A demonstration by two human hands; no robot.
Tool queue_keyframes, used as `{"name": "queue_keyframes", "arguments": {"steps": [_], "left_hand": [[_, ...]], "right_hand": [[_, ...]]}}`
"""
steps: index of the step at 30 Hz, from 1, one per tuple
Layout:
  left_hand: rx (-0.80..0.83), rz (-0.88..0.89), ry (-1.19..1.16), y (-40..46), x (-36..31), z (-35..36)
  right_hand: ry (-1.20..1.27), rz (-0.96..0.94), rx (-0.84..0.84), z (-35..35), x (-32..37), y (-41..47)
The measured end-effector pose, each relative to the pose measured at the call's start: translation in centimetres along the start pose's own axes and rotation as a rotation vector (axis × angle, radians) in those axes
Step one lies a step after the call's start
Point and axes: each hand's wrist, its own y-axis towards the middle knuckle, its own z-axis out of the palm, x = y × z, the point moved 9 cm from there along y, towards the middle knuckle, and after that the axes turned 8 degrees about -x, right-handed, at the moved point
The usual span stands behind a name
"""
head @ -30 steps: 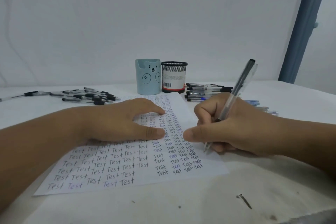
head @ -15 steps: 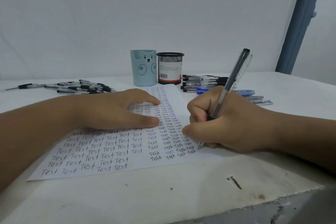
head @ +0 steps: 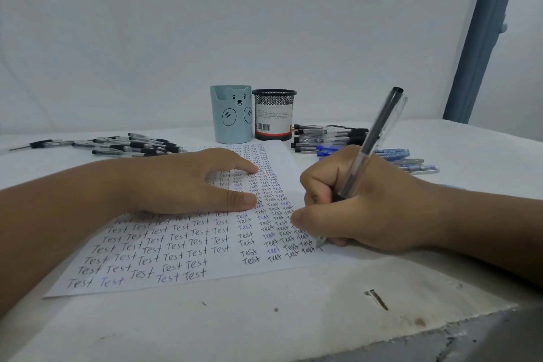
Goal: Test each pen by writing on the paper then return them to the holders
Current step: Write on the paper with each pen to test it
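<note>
White tabletop (head: 264, 323), matte, scuffed and chipped along the near edge, set against a plain white wall; blue-grey vertical post (head: 484, 38) at far right. White sheet of paper (head: 188, 285) lies flat at centre, its long axis running away from the camera with the far end angled slightly right, and covered in handwritten rows of "Test" in black and blue ink. Left hand (head: 188, 182) rests palm-down on the sheet, fingers straight and loosely spread, thumb extended, pressing the paper flat. Right hand (head: 361, 209) grips a clear-barrel plastic pen with black cap end (head: 379, 138), fingers curled tight around the lower barrel, thumb laid across. Pen's long axis is steep, top leaning away and to the right, tip pointing down-left and touching the paper at the right end of a lower row, next to the last "Test". Behind the paper stand a pale blue plastic holder with a bear face (head: 232, 114), smooth and cylindrical, and, just to its right, a black wire-mesh holder with a white barcode label (head: 273, 114); whether they touch is unclear. Loose clear-and-black pens (head: 129, 145) lie scattered far left, mostly lengthwise left-right. A stacked group of clear pens with black caps (head: 329, 135) lies right of the mesh holder, with blue patterned pens (head: 411, 161) beyond the right hand.
</note>
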Motion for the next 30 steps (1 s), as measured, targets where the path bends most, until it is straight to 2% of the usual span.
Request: {"name": "queue_keyframes", "arguments": {"steps": [7,30], "left_hand": [[-0.008,0.008,0.023,-0.02,-0.04,-0.2],[0.007,0.024,-0.026,0.11,0.53,-0.08]], "right_hand": [[-0.022,-0.028,-0.031,-0.42,0.05,0.03],[0.007,-0.076,0.031,-0.01,0.11,0.13]]}}
